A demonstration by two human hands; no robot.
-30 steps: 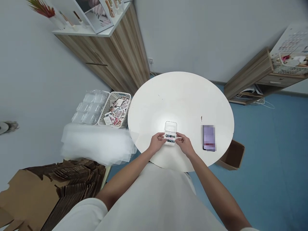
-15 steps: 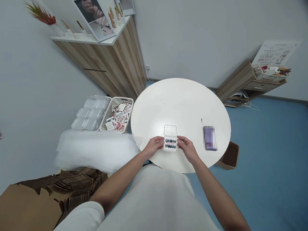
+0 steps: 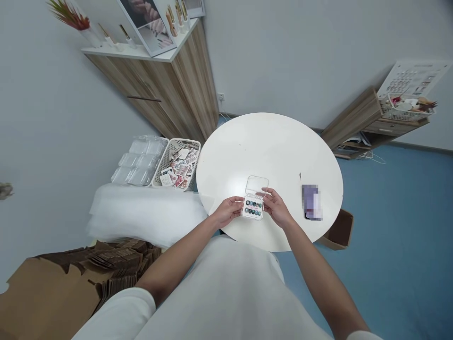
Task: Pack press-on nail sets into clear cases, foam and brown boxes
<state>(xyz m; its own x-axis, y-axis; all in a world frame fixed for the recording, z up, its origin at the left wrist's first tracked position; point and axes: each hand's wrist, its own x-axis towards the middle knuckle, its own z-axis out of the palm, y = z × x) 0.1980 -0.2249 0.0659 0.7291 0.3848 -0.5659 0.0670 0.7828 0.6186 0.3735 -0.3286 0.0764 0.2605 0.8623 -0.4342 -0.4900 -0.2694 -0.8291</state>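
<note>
A small clear plastic case is held over the near part of the round white table, its transparent lid raised on the far side. Inside lies a white card with two rows of dark, patterned press-on nails. My left hand pinches the case's left edge, fingers closed. On the other side, my right hand grips the right edge near the hinge, its fingertips beside the lid. A purple, pixelated item lies on the table to the right.
Left of the table are a white basket of printed cards, stacked clear plastic boxes, white wrapping sheets and folded cardboard. A wooden cabinet stands behind. An open cardboard box sits on the floor at right.
The case has turned slightly and its lid now leans more to the right. My right fingers have shifted up toward the lid. The whole view has moved a little.
</note>
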